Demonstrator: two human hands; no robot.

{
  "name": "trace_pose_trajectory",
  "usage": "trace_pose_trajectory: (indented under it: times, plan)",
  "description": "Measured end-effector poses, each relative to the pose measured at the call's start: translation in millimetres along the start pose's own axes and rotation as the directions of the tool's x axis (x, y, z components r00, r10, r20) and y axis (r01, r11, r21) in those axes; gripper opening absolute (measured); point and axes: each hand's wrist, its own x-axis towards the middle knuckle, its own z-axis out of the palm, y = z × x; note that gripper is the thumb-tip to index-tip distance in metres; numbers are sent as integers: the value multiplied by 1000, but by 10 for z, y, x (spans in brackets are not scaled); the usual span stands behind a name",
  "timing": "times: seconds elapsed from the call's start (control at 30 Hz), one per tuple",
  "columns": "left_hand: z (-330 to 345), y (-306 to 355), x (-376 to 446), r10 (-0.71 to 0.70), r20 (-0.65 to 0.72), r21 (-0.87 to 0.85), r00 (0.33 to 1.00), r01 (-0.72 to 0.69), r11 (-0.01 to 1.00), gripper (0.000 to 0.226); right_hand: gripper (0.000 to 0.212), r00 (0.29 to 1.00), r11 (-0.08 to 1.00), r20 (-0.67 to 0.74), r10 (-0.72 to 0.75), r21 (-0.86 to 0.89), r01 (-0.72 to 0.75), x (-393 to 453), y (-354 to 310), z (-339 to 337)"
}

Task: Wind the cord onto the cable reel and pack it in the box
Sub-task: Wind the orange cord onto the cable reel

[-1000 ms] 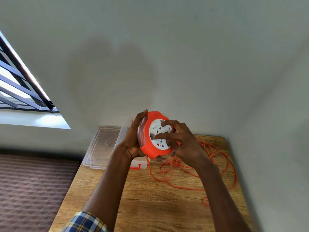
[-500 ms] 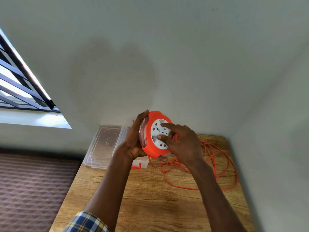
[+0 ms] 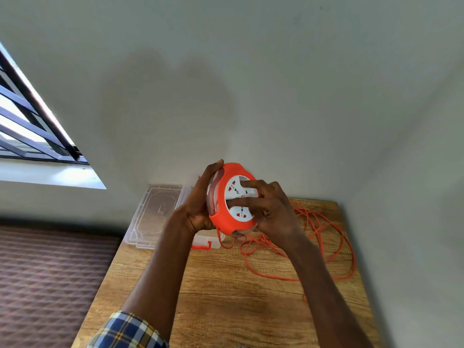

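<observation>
The left hand (image 3: 198,207) grips the cable reel (image 3: 232,199) by its rim, lifted above the surface's far edge so the right hand (image 3: 271,209) can turn its white face (fingers curled on it); loose cord (image 3: 324,237) trails toward the far right corner

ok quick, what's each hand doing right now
Left hand: grips the rim of the cable reel, holding it up.
Right hand: fingers curled onto the reel's white socket face, thumb under its lower edge.
</observation>
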Motion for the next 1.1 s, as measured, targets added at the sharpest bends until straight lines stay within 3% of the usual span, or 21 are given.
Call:
trace_pose_trajectory:
  times: [0.23, 0.37, 0.47, 0.53, 0.6, 0.67, 0.77, 1.0, 1.1]
  plan:
    - [84, 2, -12, 25, -49, 36, 998, -24, 999, 72, 62, 963, 963, -32, 268, 22, -267, -10, -92, 58]
    - [155, -21, -16, 51, -61, 20, 997, -50, 999, 72, 72, 842, 869, -216, 495, 130, -477, 44, -270, 144]
    - [211, -31, -15, 71, -43, 19, 997, -70, 997, 67, 75, 754, 785, -221, 618, 229, -576, 109, -352, 182]
    - [217, -16, -20, 72, -35, 22, 997, -72, 997, 68, 71, 823, 858, -257, 506, 52, -511, 99, -318, 131]
    - [200, 16, -30, 73, -20, 2, 997, -73, 997, 76, 52, 903, 921, -248, 351, -82, -381, 79, -259, 38]
    - [177, 54, -40, 66, -1, -39, 998, -66, 997, 87, 37, 952, 965, -192, 239, -61, -255, 47, -178, -43]
    - [151, 99, -67, 47, 10, -48, 999, -46, 998, 90, 49, 989, 992, -78, 122, -26, -124, -8, -80, -111]
    - [117, 69, -62, 27, 21, -26, 999, -26, 999, 79, 59, 995, 990, 32, 97, -105, -93, 52, -140, -70]
    - [157, 58, -46, 34, 15, -16, 999, -34, 999, 81, 60, 989, 983, -3, 150, -105, -149, 59, -149, -78]
